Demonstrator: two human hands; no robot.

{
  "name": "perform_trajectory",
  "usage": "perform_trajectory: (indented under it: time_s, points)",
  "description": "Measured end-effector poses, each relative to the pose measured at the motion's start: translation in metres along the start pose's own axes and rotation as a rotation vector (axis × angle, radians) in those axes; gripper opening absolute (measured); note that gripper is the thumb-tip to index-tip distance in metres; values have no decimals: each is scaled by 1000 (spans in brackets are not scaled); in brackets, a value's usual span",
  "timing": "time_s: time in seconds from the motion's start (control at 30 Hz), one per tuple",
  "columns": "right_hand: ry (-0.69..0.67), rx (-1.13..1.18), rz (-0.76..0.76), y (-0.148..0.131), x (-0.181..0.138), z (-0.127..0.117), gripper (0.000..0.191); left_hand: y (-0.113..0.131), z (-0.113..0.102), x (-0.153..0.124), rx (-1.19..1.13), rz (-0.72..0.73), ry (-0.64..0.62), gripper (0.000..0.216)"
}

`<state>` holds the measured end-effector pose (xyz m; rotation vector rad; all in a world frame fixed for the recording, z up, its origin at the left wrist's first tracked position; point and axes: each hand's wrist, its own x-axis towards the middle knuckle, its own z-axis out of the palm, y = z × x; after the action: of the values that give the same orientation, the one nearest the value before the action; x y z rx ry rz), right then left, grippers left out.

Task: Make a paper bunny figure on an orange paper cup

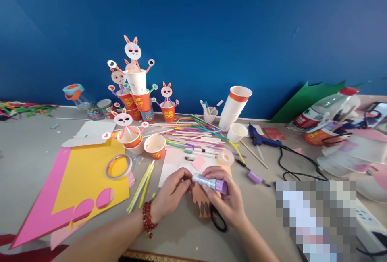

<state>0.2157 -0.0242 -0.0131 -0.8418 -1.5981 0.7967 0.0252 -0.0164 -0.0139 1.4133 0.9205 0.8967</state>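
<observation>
My right hand (231, 197) is wrapped round a glue stick (209, 182) with a clear body and a purple end, tilted over the table. Close to its whitish tip, my left hand (172, 193) is closed in a pinch; what its fingertips hold, if anything, is hidden. Beneath both hands lies orange paper (198, 198) with cut-out slots, beside the black handle of scissors (223, 226). A white sheet (167, 168), a small pink paper piece (199, 162) and a clear tape roll (226, 157) lie just beyond the fingers.
Paper cups with rabbit faces (133, 50) stand stacked at the back left. Coloured sticks (193, 131), a tall cup stack (232, 109) and a corded blue glue gun (264, 140) lie beyond my hands. Yellow card (90, 169) and a tape ring (108, 173) are at left.
</observation>
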Motion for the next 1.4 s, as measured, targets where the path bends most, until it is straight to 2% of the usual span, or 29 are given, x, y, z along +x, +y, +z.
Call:
perform_trajectory:
  time_s: [0.3, 0.5, 0.6, 0.83, 1.0, 1.4]
  points:
    - [56, -60, -21, 4, -1, 1, 26, 0, 4, -2, -37, -4, 76, 21]
    - [68, -106, -20, 7, -3, 3, 27, -3, 2, -6, 273, 171, 127, 22]
    - [83, -126, -13, 7, -4, 4, 26, -5, 2, -8, 334, 230, 122, 25]
    - [120, -117, 5, 3, -1, 7, 22, -10, 2, -7, 203, 162, 119, 24]
    - [150, -123, 5, 0, 0, 7, 20, -9, 2, -9, 242, 190, 100, 29]
    - [115, -118, 28, 2, -5, 5, 21, -4, 2, -7, 153, 136, 100, 28]
